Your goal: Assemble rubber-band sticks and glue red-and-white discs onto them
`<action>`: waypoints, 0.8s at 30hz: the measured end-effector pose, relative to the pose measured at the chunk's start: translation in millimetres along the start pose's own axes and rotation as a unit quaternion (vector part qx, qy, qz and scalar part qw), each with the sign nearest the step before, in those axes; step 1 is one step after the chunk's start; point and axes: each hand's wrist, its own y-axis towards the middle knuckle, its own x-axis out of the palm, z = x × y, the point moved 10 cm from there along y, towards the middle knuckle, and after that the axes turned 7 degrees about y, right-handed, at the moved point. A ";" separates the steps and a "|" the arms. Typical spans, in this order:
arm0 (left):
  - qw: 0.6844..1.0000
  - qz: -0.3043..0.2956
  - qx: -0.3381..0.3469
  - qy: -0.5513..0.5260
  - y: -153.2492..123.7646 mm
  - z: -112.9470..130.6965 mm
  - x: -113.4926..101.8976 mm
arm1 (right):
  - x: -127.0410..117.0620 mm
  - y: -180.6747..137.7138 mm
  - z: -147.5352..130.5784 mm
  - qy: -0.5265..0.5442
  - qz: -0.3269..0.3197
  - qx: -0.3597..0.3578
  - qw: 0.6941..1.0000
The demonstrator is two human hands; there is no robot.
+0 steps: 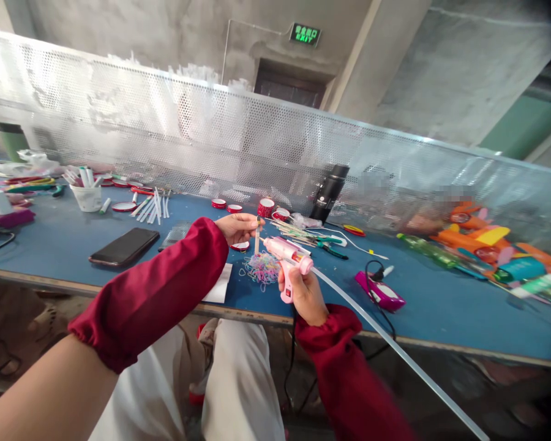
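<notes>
My right hand (303, 294) is closed around the handle of a pink hot glue gun (288, 257). A long clear glue stick (395, 349) trails out of its back toward the lower right. The gun's nozzle points left at a thin white stick (257, 239) that my left hand (236, 226) pinches upright above the blue table (441, 306). A heap of small pastel rubber bands (262, 268) lies on the table just under the gun. Both forearms wear dark red sleeve covers.
A black phone (125, 246) lies at the left, a white cup of sticks (87, 196) and loose white sticks behind it. Red caps (266, 207), a black bottle (330, 191), a magenta device (380, 291) with a cable and bright plastic toys (487, 242) line the perforated metal screen.
</notes>
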 end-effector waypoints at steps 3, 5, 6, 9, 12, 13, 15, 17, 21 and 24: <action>1.000 0.002 0.003 -0.002 1.2 -0.3 -2.9 | 0.2 -0.3 0.1 -0.002 -0.003 -0.003 1.000; 1.000 0.001 0.005 -0.001 1.8 -0.2 -4.0 | 0.6 -0.5 0.6 -0.003 -0.006 -0.002 1.000; 1.000 -0.001 0.007 -0.002 2.1 0.2 -4.2 | 0.8 -0.6 0.8 -0.003 -0.007 -0.002 1.000; 1.000 -0.006 0.018 -0.009 2.4 2.7 -4.0 | 1.4 -0.7 1.6 -0.003 -0.008 0.000 1.000; 1.000 -0.006 0.024 -0.014 2.0 4.7 -4.8 | 2.0 -0.7 1.9 0.000 -0.009 0.003 1.000; 1.000 -0.005 0.025 -0.015 1.8 5.2 -5.1 | 2.2 -0.7 2.2 0.001 -0.009 0.005 1.000; 0.999 -0.004 0.028 -0.020 1.5 6.4 -5.7 | 2.2 -0.9 3.2 0.003 -0.008 0.009 1.000; 0.999 -0.001 0.034 -0.026 1.4 7.9 -6.7 | 2.0 -1.1 4.7 0.005 -0.009 0.013 1.000; 0.999 0.006 0.041 -0.032 1.4 10.4 -9.2 | 0.9 -1.4 6.2 -0.001 -0.011 0.010 1.000; 0.999 0.014 0.038 -0.032 0.7 11.8 -10.8 | 0.4 -1.5 7.9 0.000 -0.010 0.019 1.000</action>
